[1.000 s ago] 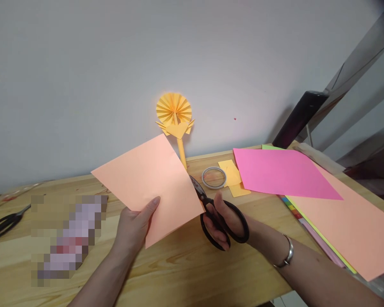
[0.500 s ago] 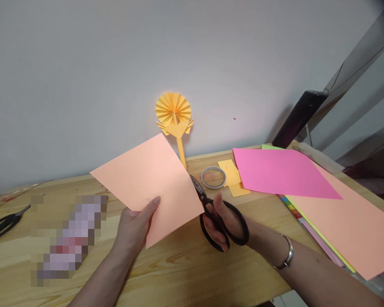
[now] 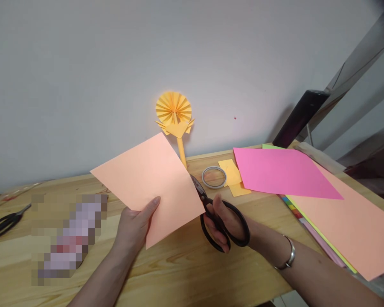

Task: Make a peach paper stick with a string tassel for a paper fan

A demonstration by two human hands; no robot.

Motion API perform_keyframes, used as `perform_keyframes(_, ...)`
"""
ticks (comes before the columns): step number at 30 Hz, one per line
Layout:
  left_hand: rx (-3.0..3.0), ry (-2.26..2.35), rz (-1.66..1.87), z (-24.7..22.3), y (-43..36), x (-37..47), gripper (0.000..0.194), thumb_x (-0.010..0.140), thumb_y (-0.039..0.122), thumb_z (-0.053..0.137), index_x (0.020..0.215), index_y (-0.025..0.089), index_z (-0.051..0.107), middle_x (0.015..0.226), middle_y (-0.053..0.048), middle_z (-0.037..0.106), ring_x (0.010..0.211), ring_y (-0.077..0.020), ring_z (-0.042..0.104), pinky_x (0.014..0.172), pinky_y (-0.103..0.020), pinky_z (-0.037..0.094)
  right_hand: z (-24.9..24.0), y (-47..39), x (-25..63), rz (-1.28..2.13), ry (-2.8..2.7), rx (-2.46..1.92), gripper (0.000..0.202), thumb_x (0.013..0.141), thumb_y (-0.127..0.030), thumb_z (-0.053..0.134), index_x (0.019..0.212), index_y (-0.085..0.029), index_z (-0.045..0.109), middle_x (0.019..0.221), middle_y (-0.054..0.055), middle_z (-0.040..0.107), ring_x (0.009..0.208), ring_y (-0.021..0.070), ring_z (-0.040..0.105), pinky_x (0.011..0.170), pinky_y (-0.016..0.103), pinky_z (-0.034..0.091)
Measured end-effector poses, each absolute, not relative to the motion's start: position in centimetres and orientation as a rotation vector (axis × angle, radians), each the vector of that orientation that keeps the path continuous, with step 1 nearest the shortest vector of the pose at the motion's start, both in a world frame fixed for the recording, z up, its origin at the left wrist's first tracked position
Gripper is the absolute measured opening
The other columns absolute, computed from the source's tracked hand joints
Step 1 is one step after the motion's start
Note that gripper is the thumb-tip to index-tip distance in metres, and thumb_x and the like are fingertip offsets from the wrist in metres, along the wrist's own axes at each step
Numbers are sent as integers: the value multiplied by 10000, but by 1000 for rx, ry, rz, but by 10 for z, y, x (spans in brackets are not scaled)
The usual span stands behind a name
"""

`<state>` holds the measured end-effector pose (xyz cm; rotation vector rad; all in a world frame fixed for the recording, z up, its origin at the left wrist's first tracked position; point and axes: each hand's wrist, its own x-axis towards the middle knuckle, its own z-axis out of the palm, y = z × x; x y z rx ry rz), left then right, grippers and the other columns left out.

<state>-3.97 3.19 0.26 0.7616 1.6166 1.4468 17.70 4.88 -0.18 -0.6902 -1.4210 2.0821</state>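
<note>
A peach sheet of paper (image 3: pixel 150 183) is held up over the table, its lower edge pinched in my left hand (image 3: pixel 136 226), thumb on top and fingers hidden behind. My right hand (image 3: pixel 225 224) has its thumb and fingers through the handles of black-handled scissors (image 3: pixel 238 213). Their blades (image 3: pixel 196 185) lie along the sheet's right edge, pointing up and left; part of them is hidden by the paper. Behind the sheet, a yellow folded-paper fan flower (image 3: pixel 173 108) on a rolled stem leans against the wall.
A roll of tape (image 3: pixel 214 177) lies beside yellow paper scraps (image 3: pixel 232 175). At right, a pink sheet (image 3: pixel 281 172) overlaps more peach paper (image 3: pixel 348 230). A black cylinder (image 3: pixel 301 119) leans on the wall. Left are other scissors (image 3: pixel 4 226) and a blurred-out item (image 3: pixel 73 238).
Both hands, the sheet and the scissors keep nearly the same position. Only a very slight shift of the view shows.
</note>
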Motion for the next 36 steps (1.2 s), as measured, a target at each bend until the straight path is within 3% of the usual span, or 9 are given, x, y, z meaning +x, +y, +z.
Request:
perform_keyframes(9, 791, 1625, 1440, 1, 32, -41, 455, 643, 366, 768, 1056, 194, 686, 1048, -60, 727, 979, -285, 671, 868, -405, 554, 0, 47, 176, 2082, -1391, -720, 710, 722, -869, 249, 562, -194, 402, 298, -61, 372, 219, 92, 383, 258, 197, 282)
perform_keyframes(36, 791, 1615, 1438, 0, 32, -43, 417, 632, 363, 773, 1014, 213, 702, 1031, -52, 731, 979, -298, 668, 890, -436, 542, -11, 47, 183, 2055, -1395, -785, 692, 784, -821, 151, 604, -195, 383, 317, -68, 343, 233, 63, 320, 284, 181, 259)
